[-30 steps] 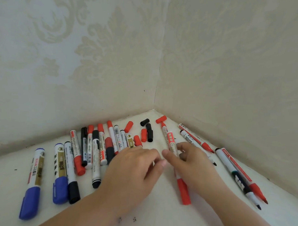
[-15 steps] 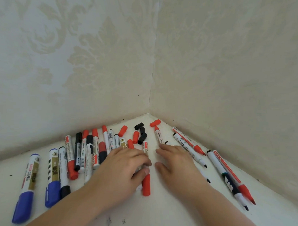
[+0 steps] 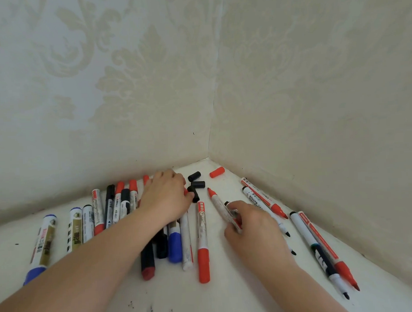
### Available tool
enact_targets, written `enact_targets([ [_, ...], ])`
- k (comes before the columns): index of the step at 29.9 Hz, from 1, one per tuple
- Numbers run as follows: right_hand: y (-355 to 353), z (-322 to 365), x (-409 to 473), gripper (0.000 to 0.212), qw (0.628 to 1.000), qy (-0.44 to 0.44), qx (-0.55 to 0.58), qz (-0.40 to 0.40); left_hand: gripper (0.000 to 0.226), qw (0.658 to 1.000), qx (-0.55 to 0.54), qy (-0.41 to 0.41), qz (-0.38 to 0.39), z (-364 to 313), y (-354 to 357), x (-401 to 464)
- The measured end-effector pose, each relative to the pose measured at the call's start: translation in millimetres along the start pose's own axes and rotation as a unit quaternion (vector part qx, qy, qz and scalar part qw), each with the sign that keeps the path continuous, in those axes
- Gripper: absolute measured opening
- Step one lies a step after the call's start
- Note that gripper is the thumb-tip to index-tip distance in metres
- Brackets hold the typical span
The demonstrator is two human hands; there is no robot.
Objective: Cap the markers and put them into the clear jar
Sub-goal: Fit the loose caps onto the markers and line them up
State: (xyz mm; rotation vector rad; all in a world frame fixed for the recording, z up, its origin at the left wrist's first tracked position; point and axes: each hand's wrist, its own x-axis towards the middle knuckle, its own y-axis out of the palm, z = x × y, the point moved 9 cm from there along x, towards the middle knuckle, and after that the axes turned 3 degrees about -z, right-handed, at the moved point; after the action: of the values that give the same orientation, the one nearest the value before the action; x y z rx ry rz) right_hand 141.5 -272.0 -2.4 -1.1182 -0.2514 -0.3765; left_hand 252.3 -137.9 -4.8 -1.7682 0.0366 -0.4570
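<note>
White surface (image 3: 228, 302) in a wallpapered corner | markers (image 3: 113, 205) scattered flat, loose black caps (image 3: 198, 184) near the corner | left hand (image 3: 165, 195) reaches over the row, grip hidden | right hand (image 3: 252, 226) pinches an uncapped red marker (image 3: 217, 201) | hands apart

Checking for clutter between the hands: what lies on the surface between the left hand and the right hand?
In the head view, a capped red marker lies lengthwise between the left hand and right hand, touching neither.
</note>
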Motion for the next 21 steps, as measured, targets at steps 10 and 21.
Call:
enact_targets([
  [10,-16.0,-6.7,-1.3,0.039,0.996,0.023,0.04,-0.071,0.024,1.0,-0.01,0.012,0.001,-4.1,6.7,14.5],
  [21,-20.4,-9.0,-1.7,0.022,0.995,0.017,0.068,-0.075,0.034,0.944,-0.32,0.016,-0.086,7.4,-46.1,-38.9],
])
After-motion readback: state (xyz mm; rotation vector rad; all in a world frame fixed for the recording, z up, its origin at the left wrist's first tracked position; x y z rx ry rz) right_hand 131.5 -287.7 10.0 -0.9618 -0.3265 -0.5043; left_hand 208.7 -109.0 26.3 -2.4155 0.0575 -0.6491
